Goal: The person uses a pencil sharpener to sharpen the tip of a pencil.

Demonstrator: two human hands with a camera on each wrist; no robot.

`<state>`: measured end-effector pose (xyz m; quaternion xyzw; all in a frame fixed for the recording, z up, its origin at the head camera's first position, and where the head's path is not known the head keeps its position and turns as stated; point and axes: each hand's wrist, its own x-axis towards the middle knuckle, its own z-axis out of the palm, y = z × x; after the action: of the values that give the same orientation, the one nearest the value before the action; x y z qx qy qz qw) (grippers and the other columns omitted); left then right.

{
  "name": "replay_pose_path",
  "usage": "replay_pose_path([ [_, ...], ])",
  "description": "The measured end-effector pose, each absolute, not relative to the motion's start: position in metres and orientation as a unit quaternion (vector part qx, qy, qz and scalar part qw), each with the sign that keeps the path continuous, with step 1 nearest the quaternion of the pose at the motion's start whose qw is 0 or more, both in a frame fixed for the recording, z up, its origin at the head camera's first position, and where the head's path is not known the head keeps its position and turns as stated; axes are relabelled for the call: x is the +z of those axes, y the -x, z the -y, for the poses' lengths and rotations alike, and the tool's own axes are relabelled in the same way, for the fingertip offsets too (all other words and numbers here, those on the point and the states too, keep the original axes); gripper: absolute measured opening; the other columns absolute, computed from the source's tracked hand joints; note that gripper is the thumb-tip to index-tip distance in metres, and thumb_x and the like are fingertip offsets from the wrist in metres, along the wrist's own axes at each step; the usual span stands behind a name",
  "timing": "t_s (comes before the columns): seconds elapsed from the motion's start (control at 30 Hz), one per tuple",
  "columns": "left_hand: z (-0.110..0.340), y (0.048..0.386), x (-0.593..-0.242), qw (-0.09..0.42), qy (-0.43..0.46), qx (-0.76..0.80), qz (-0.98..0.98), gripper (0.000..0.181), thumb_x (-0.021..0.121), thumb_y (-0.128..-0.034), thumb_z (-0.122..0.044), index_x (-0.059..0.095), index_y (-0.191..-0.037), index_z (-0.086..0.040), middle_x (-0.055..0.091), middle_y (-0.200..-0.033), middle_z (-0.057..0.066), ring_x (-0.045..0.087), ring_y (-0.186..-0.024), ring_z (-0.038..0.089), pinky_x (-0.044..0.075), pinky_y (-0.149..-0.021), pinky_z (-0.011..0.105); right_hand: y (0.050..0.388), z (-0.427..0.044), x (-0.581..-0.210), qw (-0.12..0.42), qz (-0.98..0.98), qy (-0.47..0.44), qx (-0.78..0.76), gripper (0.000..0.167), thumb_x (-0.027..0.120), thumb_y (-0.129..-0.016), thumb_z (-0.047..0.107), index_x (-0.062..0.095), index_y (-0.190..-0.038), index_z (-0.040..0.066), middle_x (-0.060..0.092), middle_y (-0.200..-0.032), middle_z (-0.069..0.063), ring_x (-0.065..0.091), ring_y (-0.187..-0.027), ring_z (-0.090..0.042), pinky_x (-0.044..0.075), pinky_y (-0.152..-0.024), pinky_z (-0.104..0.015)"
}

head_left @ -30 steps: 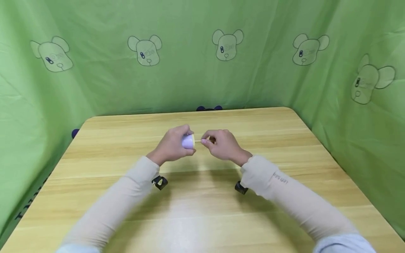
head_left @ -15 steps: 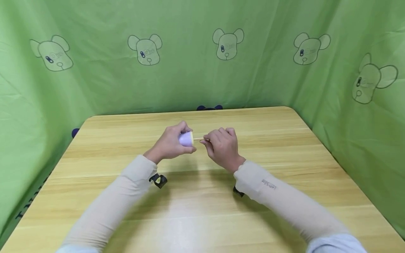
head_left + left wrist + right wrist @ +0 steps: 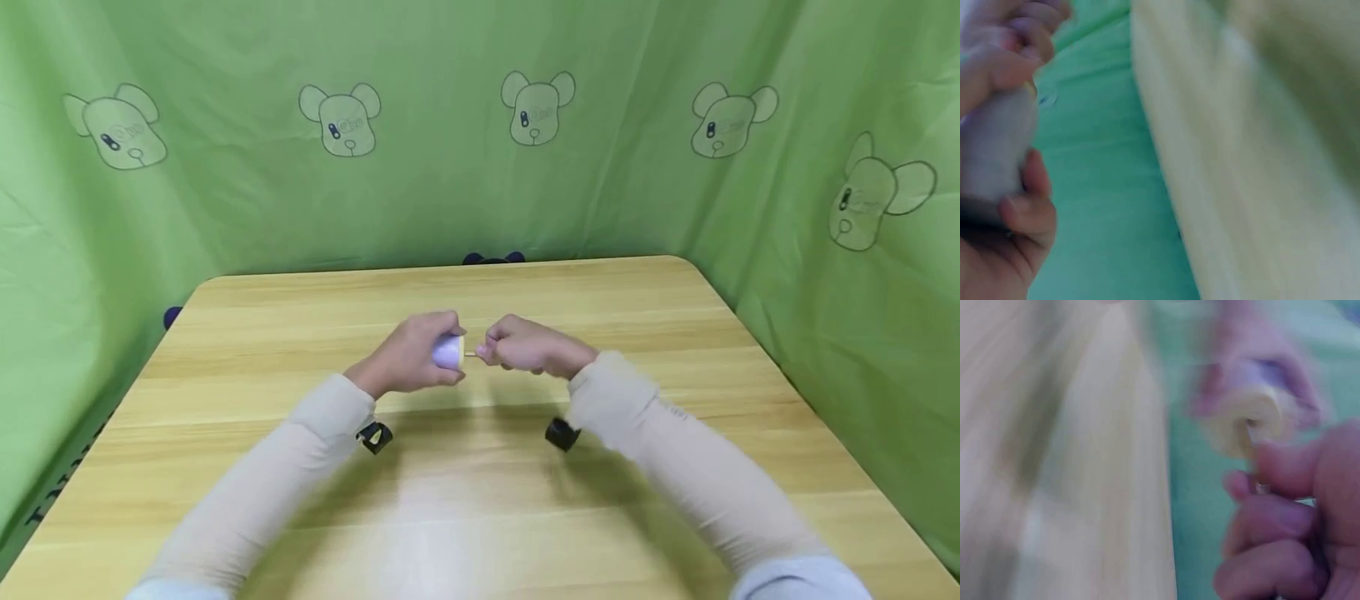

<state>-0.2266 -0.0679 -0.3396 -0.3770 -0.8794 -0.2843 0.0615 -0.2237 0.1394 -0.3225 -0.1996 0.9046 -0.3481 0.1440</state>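
left hand (image 3: 408, 354): thumb and fingers curved round in a grip, tips toward the right hand (image 3: 528, 343) | right hand: just beside the left hand's tips, fingers curled, thumb pressed in a pinch | left arm (image 3: 262, 483), right arm (image 3: 697, 475): sleeved, behind the hands, slanting in toward each other

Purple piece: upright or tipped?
Tipped sideways: in the head view the left hand grips the purple piece with its yellow end facing the right hand, which pinches a thin stick.
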Motion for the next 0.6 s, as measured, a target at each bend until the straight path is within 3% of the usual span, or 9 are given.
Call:
replay_pose_path([
  [0.07, 0.069, 0.225, -0.344, 0.039, 0.383, -0.289, 0.876, 0.046, 0.084, -0.0719, -0.020, 0.055, -0.104, -0.005, 0.063, -0.098, 0.009, 0.058, -0.082, 0.022, 0.051, -0.065, 0.029, 0.225, -0.142, -0.316, 0.219, -0.891, 0.178, -0.356, 0.029, 0.057, -0.096, 0.020, 0.051, -0.070, 0.009, 0.042, -0.061, 0.001, 0.032, -0.050, -0.011, 0.029, -0.046, -0.025],
  [0.13, 0.069, 0.225, -0.348, 0.018, 0.368, -0.306, 0.878, 0.045, 0.083, -0.0736, -0.022, 0.053, -0.104, -0.007, 0.063, -0.101, 0.008, 0.058, -0.082, 0.021, 0.051, -0.064, 0.028, 0.225, -0.145, -0.316, 0.195, -0.898, 0.211, -0.334, 0.024, 0.060, -0.096, 0.019, 0.056, -0.074, 0.008, 0.046, -0.063, 0.001, 0.036, -0.052, -0.012, 0.033, -0.049, -0.026],
  [0.2, 0.069, 0.227, -0.350, -0.004, 0.340, -0.331, 0.880, 0.043, 0.084, -0.0737, -0.021, 0.053, -0.102, -0.010, 0.063, -0.104, 0.008, 0.058, -0.082, 0.020, 0.051, -0.064, 0.029, 0.223, -0.148, -0.320, 0.132, -0.904, 0.251, -0.320, 0.016, 0.064, -0.094, 0.016, 0.062, -0.082, 0.006, 0.053, -0.070, 0.000, 0.044, -0.057, -0.012, 0.041, -0.053, -0.027],
  [0.3, 0.071, 0.229, -0.349, -0.025, 0.304, -0.365, 0.880, 0.042, 0.084, -0.0731, -0.019, 0.052, -0.099, -0.011, 0.063, -0.107, 0.009, 0.058, -0.082, 0.022, 0.052, -0.063, 0.030, 0.217, -0.150, -0.330, -0.019, -0.905, 0.314, -0.285, 0.006, 0.069, -0.090, 0.010, 0.066, -0.090, 0.005, 0.062, -0.081, -0.001, 0.054, -0.066, -0.014, 0.047, -0.059, -0.029],
  [0.47, 0.075, 0.230, -0.339, -0.035, 0.279, -0.390, 0.877, 0.044, 0.084, -0.0722, -0.021, 0.053, -0.101, -0.010, 0.061, -0.101, 0.011, 0.059, -0.080, 0.025, 0.053, -0.062, 0.032, 0.214, -0.147, -0.358, -0.344, -0.838, 0.384, -0.180, 0.008, 0.073, -0.085, 0.008, 0.068, -0.091, 0.005, 0.066, -0.083, -0.007, 0.064, -0.070, -0.021, 0.048, -0.056, -0.035],
  [0.53, 0.076, 0.229, -0.335, -0.052, 0.269, -0.406, 0.872, 0.044, 0.085, -0.0718, -0.021, 0.053, -0.101, -0.011, 0.061, -0.101, 0.009, 0.059, -0.081, 0.025, 0.053, -0.062, 0.033, 0.216, -0.146, -0.367, -0.436, -0.794, 0.391, -0.162, 0.008, 0.073, -0.086, 0.010, 0.069, -0.090, 0.004, 0.066, -0.082, -0.009, 0.063, -0.068, -0.025, 0.045, -0.053, -0.036],
  [0.6, 0.077, 0.228, -0.330, -0.076, 0.261, -0.422, 0.865, 0.044, 0.085, -0.0718, -0.021, 0.054, -0.101, -0.011, 0.061, -0.101, 0.008, 0.058, -0.082, 0.025, 0.052, -0.062, 0.033, 0.219, -0.145, -0.375, -0.495, -0.759, 0.392, -0.161, 0.010, 0.070, -0.089, 0.014, 0.070, -0.089, 0.004, 0.065, -0.080, -0.010, 0.061, -0.064, -0.026, 0.044, -0.053, -0.036],
])
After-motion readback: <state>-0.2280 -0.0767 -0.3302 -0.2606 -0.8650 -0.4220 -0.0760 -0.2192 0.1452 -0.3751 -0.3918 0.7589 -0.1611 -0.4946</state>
